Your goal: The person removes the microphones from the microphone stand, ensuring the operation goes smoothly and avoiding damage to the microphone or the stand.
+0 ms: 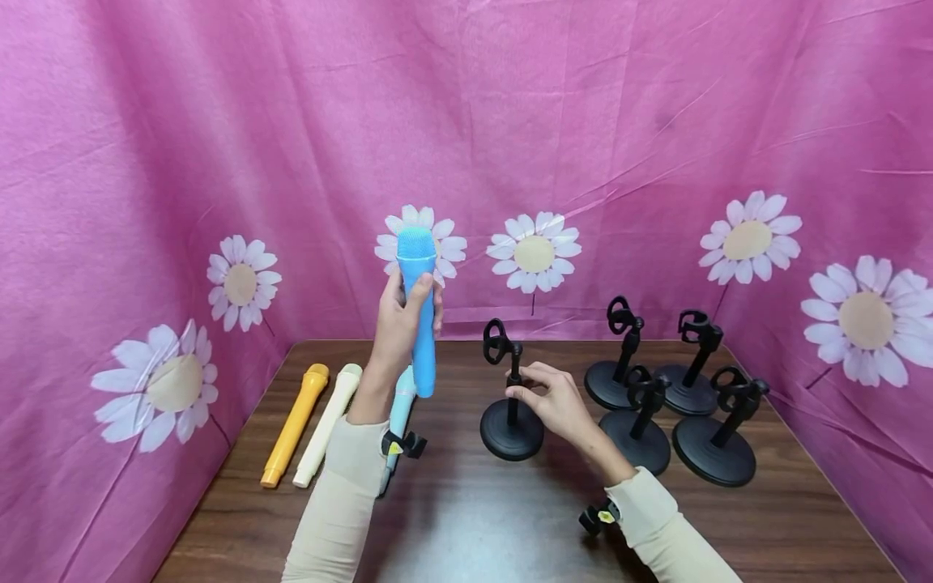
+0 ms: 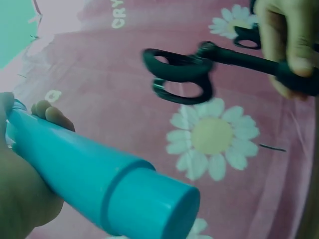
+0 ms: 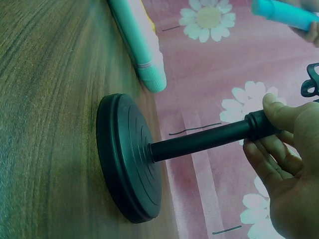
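My left hand [image 1: 397,320] grips a blue microphone [image 1: 424,348] by its body, holding it above the table with its mesh head up. In the left wrist view the microphone's plain lower end [image 2: 154,201] points toward the camera. My right hand [image 1: 554,397] pinches the post of a black microphone stand [image 1: 513,433] just below its joint. The stand's round base rests on the table, as the right wrist view shows, and its clip [image 2: 179,74] holds nothing. The microphone is left of the clip and apart from it.
A yellow microphone [image 1: 295,425], a cream one [image 1: 328,425] and a light teal one [image 1: 399,413], partly behind my left forearm, lie on the left of the wooden table [image 1: 452,518]. Several more black stands [image 1: 717,449] stand at the right. A pink flowered cloth [image 1: 466,121] hangs behind.
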A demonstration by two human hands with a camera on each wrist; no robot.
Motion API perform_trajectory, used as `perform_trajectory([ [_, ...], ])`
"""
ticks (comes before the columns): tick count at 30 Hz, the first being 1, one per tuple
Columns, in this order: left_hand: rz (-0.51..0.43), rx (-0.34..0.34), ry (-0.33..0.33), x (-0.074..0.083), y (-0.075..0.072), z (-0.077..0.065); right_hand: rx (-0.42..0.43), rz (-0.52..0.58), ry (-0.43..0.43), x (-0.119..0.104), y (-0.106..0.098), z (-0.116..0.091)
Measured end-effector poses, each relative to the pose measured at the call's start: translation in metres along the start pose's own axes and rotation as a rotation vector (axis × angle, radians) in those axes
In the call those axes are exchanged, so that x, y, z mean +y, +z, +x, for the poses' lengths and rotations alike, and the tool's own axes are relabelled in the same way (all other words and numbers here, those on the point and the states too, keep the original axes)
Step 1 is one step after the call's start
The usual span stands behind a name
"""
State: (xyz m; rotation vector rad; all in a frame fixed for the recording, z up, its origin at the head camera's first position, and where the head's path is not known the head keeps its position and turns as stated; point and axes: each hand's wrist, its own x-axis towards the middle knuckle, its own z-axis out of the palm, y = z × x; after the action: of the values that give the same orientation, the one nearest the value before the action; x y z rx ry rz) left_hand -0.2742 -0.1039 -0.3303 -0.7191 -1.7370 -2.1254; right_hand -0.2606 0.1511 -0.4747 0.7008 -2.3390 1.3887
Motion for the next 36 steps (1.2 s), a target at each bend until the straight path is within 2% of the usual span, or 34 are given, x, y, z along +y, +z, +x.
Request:
perform_trajectory([
  [6, 0.037, 0.034, -0.096, -0.026, -0.009, -0.021, 0.006, -0.003, -0.005, 0.000, 0.000, -0.001],
  [10, 0.074, 0.066, -0.196, -0.046, -0.015, -0.035, 0.006, -0.003, -0.001, -0.001, -0.001, 0.000],
  [15, 0.187, 0.068, -0.343, -0.068, -0.022, -0.050, 0.008, 0.000, 0.012, -0.001, -0.001, 0.000],
  [20, 0.300, 0.064, -0.432, -0.089, -0.029, -0.062, 0.000, -0.011, 0.021, 0.000, 0.000, -0.001],
  [25, 0.425, 0.065, -0.489, -0.104, -0.033, -0.072, 0.002, -0.013, 0.026, 0.000, 0.000, -0.001],
  [31, 0.558, 0.082, -0.488, -0.120, -0.036, -0.081, 0.000, -0.012, 0.014, -0.001, 0.001, 0.000],
  [36, 0.597, 0.079, -0.539, -0.130, -0.037, -0.087, -0.001, -0.016, 0.023, -0.002, 0.001, -0.001],
])
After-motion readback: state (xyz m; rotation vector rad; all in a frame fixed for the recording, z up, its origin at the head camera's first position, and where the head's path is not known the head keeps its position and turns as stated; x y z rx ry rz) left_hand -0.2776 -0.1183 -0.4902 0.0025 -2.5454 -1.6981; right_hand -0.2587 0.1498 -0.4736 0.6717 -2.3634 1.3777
